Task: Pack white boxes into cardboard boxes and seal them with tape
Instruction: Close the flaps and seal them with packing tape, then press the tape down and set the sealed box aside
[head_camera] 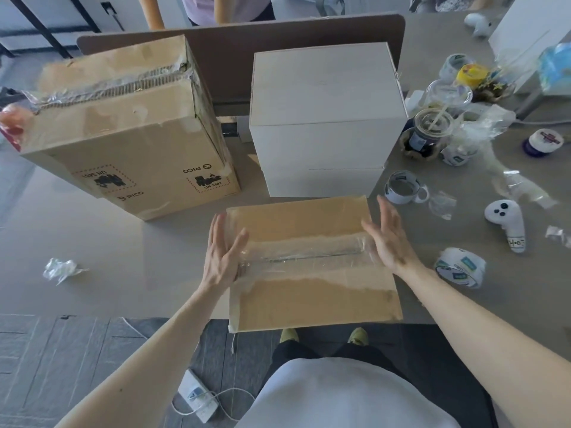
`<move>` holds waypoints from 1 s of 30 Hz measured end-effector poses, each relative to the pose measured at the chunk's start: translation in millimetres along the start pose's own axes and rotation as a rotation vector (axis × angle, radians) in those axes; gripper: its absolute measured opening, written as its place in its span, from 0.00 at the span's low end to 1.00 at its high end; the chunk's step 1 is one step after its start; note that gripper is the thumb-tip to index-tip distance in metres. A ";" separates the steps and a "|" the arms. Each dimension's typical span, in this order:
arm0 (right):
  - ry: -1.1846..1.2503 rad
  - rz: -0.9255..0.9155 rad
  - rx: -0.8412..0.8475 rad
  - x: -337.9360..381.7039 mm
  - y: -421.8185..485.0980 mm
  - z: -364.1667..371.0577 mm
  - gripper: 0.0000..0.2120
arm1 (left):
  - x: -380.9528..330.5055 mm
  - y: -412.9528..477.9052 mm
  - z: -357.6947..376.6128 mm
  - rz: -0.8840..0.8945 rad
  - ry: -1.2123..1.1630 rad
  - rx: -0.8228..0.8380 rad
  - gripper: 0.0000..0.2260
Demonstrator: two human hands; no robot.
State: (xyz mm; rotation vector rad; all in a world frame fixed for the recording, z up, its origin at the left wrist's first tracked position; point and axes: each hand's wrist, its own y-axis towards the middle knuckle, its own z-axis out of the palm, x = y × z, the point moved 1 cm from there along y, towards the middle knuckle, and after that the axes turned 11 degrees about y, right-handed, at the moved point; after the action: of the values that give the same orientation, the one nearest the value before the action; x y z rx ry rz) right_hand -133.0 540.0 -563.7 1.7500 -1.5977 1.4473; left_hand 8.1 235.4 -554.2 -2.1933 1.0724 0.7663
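Brown cardboard box [309,299], seam sealed with slick clear tape [304,257], looks stiff and probably weighty. Left hand [221,254] and right hand [386,239], fingers straight and holding nothing, flank it. Lifting by the opposite side walls looks best.

The left forearm [154,344] and right forearm [463,313] are both bare and are reaching forward, angling in toward each other. The left hand [221,251] is standing on edge, its fingers [217,228] straight and close together, pointing away from the body. Its thumb [240,240] is spreading toward the right hand [386,239]. The right hand is mirroring it well apart, fingers straight and slightly fanned, palm facing the left hand.
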 end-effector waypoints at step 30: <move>-0.498 -0.350 0.294 9.4 -19.8 12.4 0.44 | 1.4 -59.1 16.1 0.135 0.258 -0.025 0.39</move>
State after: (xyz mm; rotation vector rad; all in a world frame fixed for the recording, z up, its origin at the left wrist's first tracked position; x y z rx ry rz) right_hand -111.8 531.0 -553.8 2.5669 -1.2251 1.1783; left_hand 53.6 276.3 -551.8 -2.3043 1.3556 0.5659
